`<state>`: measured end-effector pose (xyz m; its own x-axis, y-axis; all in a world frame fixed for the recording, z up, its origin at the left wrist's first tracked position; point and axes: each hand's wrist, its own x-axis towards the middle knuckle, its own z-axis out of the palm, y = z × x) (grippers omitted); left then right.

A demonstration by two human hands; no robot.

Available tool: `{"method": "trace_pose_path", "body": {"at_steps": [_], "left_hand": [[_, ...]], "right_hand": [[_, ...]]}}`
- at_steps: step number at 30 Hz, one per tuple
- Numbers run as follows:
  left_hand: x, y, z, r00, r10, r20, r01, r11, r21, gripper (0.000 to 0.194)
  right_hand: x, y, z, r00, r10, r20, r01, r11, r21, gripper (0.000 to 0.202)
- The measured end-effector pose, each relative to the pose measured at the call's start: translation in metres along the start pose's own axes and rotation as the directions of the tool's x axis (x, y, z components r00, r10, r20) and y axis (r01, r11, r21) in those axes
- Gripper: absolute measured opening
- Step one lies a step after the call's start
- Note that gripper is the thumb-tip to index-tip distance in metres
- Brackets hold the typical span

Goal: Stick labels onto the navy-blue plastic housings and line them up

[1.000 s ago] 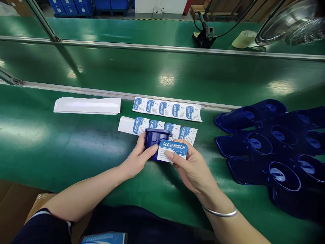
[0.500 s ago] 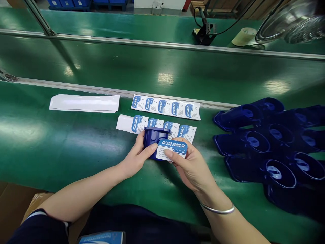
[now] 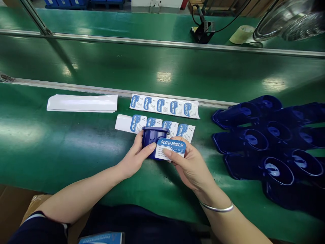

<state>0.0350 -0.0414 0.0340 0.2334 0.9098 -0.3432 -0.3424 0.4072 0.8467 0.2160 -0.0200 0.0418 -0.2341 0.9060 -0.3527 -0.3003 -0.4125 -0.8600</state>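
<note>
My left hand (image 3: 133, 156) is wrapped round the left side of a dark blue plastic housing (image 3: 149, 137) with a flanged top. Between the thumb and fingers of my right hand (image 3: 189, 164) is a blue and white label (image 3: 171, 145) reading DC52Q-5000L/H. That label lies over the front of the housing, with its left edge by my left thumb; I cannot tell whether it is stuck down. Just behind the housing is a label strip (image 3: 139, 122), partly hidden by it. A second label strip (image 3: 165, 105) lies farther back.
White backing strips (image 3: 82, 102) are stacked at left. Several dark blue housings (image 3: 256, 139) stand close together on the right of the green bench (image 3: 76, 145). A metal rail (image 3: 106, 90) crosses behind the labels. Beyond it are a tape roll (image 3: 241, 34) and a black stand (image 3: 202, 32).
The whole view has shifted slightly. Both hands keep their hold on the housing and label, with hardly any other movement.
</note>
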Motion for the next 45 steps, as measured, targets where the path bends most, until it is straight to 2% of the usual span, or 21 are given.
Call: {"method": "trace_pose_path", "body": {"at_steps": [11,35,40,45], "left_hand": [[-0.0006,0.0026,0.0022,1.0,0.003,0.016,-0.002,0.999,-0.051,0.07],[-0.0018,0.0059,0.0025,1.0,0.005,0.031,-0.004,0.999,-0.042,0.068],[-0.0008,0.0049,0.0022,0.995,0.075,0.062,-0.076,0.997,0.009,0.078],[-0.0004,0.0041,0.0014,0.996,0.078,0.049,-0.08,0.996,0.044,0.082]], "right_hand": [[0.0007,-0.0012,0.0005,1.0,0.004,-0.005,-0.004,1.0,-0.001,0.034],[0.0,-0.0006,-0.0001,0.999,0.033,0.007,-0.033,0.999,0.017,0.034],[-0.0002,-0.0016,0.0003,0.999,0.039,-0.004,-0.039,0.999,0.008,0.036],[0.0004,-0.0006,-0.0009,0.999,0.048,-0.001,-0.048,0.999,0.026,0.037]]}}
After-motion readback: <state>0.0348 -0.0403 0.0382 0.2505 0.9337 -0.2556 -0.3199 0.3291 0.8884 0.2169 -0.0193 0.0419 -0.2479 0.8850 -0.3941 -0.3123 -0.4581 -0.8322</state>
